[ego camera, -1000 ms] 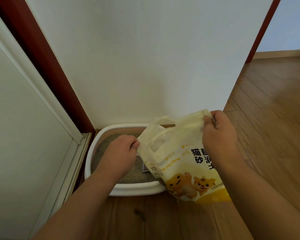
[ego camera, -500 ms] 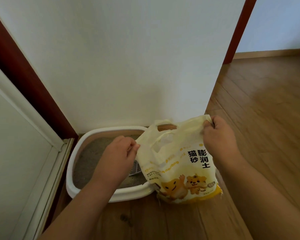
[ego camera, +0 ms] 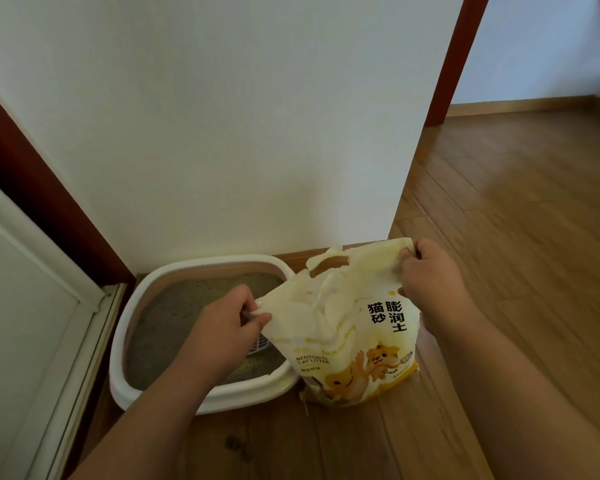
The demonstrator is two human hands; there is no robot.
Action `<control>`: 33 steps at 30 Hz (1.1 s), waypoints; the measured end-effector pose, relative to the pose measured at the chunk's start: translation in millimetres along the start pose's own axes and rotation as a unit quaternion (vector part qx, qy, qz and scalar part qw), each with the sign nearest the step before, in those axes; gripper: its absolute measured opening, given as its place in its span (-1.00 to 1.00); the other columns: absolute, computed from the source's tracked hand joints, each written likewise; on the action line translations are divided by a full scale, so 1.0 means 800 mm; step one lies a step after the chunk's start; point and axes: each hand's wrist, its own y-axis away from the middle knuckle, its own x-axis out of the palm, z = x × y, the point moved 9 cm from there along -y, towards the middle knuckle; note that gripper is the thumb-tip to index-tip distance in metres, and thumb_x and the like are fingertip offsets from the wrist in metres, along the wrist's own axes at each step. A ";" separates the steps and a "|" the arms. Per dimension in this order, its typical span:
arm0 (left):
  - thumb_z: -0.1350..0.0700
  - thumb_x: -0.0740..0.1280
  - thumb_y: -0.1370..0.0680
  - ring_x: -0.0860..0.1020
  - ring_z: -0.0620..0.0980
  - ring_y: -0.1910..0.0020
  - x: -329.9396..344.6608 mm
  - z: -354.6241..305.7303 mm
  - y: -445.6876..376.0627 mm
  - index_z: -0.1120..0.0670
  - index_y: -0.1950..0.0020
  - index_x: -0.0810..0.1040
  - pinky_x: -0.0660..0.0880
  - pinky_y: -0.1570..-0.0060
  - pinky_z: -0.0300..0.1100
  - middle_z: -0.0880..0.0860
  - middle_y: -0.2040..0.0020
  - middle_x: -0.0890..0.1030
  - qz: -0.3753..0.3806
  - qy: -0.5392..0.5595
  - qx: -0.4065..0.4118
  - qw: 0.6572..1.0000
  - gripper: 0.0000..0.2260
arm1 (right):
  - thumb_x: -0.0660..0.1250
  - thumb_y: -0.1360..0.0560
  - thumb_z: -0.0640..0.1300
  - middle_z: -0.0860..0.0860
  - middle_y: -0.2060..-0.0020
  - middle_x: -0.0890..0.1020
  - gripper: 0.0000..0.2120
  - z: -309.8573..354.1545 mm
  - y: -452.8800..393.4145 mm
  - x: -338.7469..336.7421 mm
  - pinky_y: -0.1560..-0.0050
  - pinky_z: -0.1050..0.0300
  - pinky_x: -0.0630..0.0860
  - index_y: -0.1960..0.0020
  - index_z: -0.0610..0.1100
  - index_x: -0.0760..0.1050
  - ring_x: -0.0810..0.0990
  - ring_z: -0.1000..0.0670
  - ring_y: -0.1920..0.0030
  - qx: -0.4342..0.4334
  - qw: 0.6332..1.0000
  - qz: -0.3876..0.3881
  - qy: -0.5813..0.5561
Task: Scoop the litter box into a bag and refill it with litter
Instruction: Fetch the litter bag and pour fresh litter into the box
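Observation:
A white litter box (ego camera: 201, 398) with grey litter (ego camera: 174, 317) sits on the wooden floor against the wall. A cream and yellow bag of bentonite cat litter (ego camera: 354, 341) stands upright at its right edge. My left hand (ego camera: 227, 327) pinches the bag's top left corner over the box. My right hand (ego camera: 430, 275) grips the top right corner. The bag's mouth is stretched between them. A white slotted scoop (ego camera: 258, 345) lies in the box, mostly hidden behind my left hand and the bag.
A white wall (ego camera: 257, 116) rises right behind the box. A white door panel with a dark red frame (ego camera: 42, 209) stands to the left. Wooden floor (ego camera: 516, 237) stretches to the right and toward me.
The view has shifted, so box and bag sit further right in frame. Both hands keep hold of the bag's top corners, and the bag has settled upright on the floor beside the box.

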 end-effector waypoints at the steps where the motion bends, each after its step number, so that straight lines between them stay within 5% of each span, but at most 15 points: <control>1: 0.03 0.41 -0.61 0.48 -0.12 0.29 -0.001 0.004 -0.002 0.01 0.10 0.43 0.34 0.35 -0.30 -0.03 0.21 0.57 -0.019 0.011 -0.008 1.000 -0.81 | 0.13 -0.68 -0.10 0.01 0.15 0.57 -0.84 0.000 -0.001 0.002 -0.04 -0.27 0.63 -0.01 -0.03 0.48 0.56 -0.03 0.16 -0.001 1.000 0.002 0.004; 8: 0.03 0.45 -0.58 0.60 -0.14 0.07 0.023 0.042 -0.017 -0.13 -0.21 0.43 0.50 0.23 -0.23 -0.11 0.03 0.60 -0.090 0.171 -0.088 0.977 -0.71 | 0.12 -0.67 -0.08 -0.10 0.10 0.59 -0.81 -0.007 -0.006 0.012 -0.04 -0.28 0.62 0.00 -0.10 0.47 0.63 -0.17 0.06 0.011 0.999 0.019 0.045; 11: 0.00 0.38 -0.63 0.57 -0.20 0.04 0.041 0.044 -0.017 -0.14 -0.15 0.54 0.51 0.20 -0.25 -0.21 0.03 0.59 -0.076 0.183 -0.083 0.977 -0.88 | 0.12 -0.66 -0.08 -0.20 0.03 0.61 -0.79 -0.012 -0.014 0.018 0.06 -0.19 0.59 -0.01 -0.18 0.45 0.64 -0.23 0.04 0.017 0.998 0.019 0.065; 14: 0.01 0.33 -0.65 0.58 -0.16 0.03 0.052 0.043 -0.019 -0.13 -0.11 0.55 0.55 0.14 -0.19 -0.17 0.02 0.60 -0.062 0.197 -0.076 0.976 -0.94 | 0.12 -0.67 -0.07 -0.13 0.05 0.60 -0.80 -0.013 -0.026 0.024 -0.06 -0.24 0.58 0.00 -0.14 0.46 0.63 -0.22 -0.03 0.033 0.997 0.028 0.071; 18: 0.02 0.33 -0.65 0.66 -0.08 -0.01 0.071 0.045 -0.023 -0.09 -0.21 0.53 0.65 0.03 -0.03 -0.10 -0.07 0.64 -0.060 0.307 -0.114 0.943 -0.86 | 0.13 -0.65 -0.09 -0.10 0.09 0.59 -0.80 -0.012 -0.053 0.021 -0.10 -0.29 0.60 0.02 -0.15 0.46 0.65 -0.20 0.00 0.021 0.995 0.046 0.090; 21: 0.07 0.42 -0.60 0.63 -0.13 -0.08 0.093 0.042 -0.022 -0.08 -0.25 0.53 0.60 0.06 -0.15 -0.13 -0.11 0.65 -0.038 0.366 -0.116 0.922 -0.76 | 0.13 -0.67 -0.09 -0.12 0.05 0.62 -0.79 -0.032 -0.063 0.009 -0.11 -0.27 0.61 -0.04 -0.16 0.48 0.68 -0.16 0.03 0.021 0.996 0.046 0.068; 26: 0.07 0.52 -0.52 0.62 -0.13 -0.14 0.127 0.035 -0.040 -0.07 -0.28 0.55 0.58 -0.04 -0.12 -0.13 -0.14 0.68 0.015 0.346 -0.098 0.933 -0.65 | 0.17 -0.67 -0.04 -0.05 0.09 0.66 -0.81 -0.057 -0.066 -0.008 -0.09 -0.24 0.62 0.02 -0.05 0.51 0.69 -0.10 0.05 -0.011 0.999 0.030 0.040; 30: -0.24 0.59 -0.35 0.57 -0.07 -0.32 0.179 0.019 -0.051 -0.04 -0.39 0.52 0.52 -0.34 0.10 -0.11 -0.28 0.65 0.093 0.343 -0.090 0.930 -0.32 | 0.18 -0.67 0.00 -0.04 0.09 0.68 -0.81 -0.063 -0.078 -0.013 -0.08 -0.22 0.63 0.00 -0.03 0.52 0.69 -0.10 0.04 -0.029 0.998 0.040 0.026; 33: -0.04 0.51 -0.51 0.52 -0.04 -0.38 0.196 0.011 -0.058 -0.07 -0.32 0.52 0.48 -0.38 0.09 -0.11 -0.31 0.61 0.065 0.304 -0.060 0.949 -0.59 | 0.18 -0.68 0.01 0.01 0.05 0.68 -0.82 -0.073 -0.087 -0.015 -0.07 -0.11 0.63 -0.06 -0.03 0.52 0.69 0.00 0.05 -0.035 0.999 0.036 0.020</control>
